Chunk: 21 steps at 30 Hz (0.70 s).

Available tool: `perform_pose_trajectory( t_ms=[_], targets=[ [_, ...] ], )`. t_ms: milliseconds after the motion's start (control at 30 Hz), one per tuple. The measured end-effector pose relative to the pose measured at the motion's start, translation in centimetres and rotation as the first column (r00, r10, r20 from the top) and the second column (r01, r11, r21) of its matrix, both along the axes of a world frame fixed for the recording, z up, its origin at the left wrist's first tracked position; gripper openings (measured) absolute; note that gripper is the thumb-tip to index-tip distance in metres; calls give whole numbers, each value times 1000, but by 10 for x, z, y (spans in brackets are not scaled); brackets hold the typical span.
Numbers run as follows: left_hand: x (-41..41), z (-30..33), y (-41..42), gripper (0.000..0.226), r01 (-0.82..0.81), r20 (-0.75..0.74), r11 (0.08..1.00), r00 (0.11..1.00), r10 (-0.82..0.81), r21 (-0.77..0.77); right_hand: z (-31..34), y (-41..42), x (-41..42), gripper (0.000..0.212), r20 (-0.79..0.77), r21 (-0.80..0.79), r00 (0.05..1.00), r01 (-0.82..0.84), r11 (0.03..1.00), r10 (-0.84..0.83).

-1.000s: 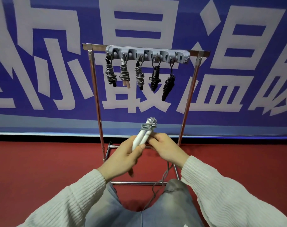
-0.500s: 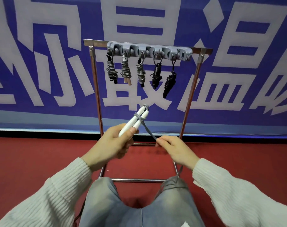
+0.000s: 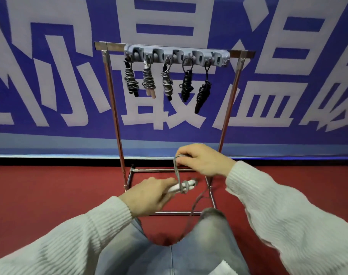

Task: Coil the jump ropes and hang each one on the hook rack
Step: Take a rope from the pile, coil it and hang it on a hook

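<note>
My left hand grips the white handles w/ grey rope wound round them, below & in front of the hook rack, right hand pinching the rope just above; 5 coiled ropes hang on the rack.

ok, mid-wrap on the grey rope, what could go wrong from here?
1. Only a few turns sit near the tip of the white handles gripped by the left hand; they might slide off the end.
2. The right hand pinches the grey rope with a long slack tail running down past the knee; it could snag there or on the stand's base bar.
3. All five visible hooks on the hook rack look taken.
</note>
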<state>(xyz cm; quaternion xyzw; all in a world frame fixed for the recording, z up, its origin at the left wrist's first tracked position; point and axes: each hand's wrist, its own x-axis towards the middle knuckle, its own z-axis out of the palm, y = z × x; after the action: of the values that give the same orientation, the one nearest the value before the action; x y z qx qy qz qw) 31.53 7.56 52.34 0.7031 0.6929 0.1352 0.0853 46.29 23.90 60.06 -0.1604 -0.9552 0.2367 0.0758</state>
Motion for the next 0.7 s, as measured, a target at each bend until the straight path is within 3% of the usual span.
perform_pose_trajectory(
  t_ms=[67,133,200,267,367,433,467,500,533,567,633,700],
  targets=[
    [7,16,-13,5,160,110,987,981,-160,11,-5,16,5,13,-24,-198,1000,-14,980,10],
    [13,30,-26,5,229,372,972,898,-233,57,-20,18,15,13,-58,-380,998,-45,924,25],
    [10,38,-33,12,140,702,980,684,-199,141,-41,6,22,21,-75,-526,997,-21,850,-22],
    [1,41,-32,27,-12,854,989,506,-121,147,-59,-10,27,25,-39,-616,997,29,787,-67],
    [-4,32,-23,32,-196,935,980,353,29,44,-70,-37,32,29,-50,-567,998,-8,824,-24],
    [-3,20,-10,24,-317,939,947,307,156,-54,-63,-49,33,29,-83,-393,996,-49,918,18],
    [-3,15,-4,21,-376,891,924,394,224,-66,-56,-49,33,28,-79,-285,997,-39,958,17],
    [-6,11,-1,17,-408,772,913,574,272,-18,-45,-46,30,26,-64,-175,998,-24,984,12],
    [-9,10,0,12,-371,582,927,765,275,51,-33,-41,27,25,-49,-73,999,-20,997,16],
    [-10,10,0,9,-275,395,958,891,225,75,-19,-34,24,24,-38,-6,999,-23,1000,23],
    [-4,17,-6,8,-39,238,999,971,35,11,2,-17,19,24,-17,-41,999,-44,998,43],
    [9,27,-15,9,152,295,986,947,-125,-68,6,-7,14,20,17,-201,994,-98,975,103]
  ],
)
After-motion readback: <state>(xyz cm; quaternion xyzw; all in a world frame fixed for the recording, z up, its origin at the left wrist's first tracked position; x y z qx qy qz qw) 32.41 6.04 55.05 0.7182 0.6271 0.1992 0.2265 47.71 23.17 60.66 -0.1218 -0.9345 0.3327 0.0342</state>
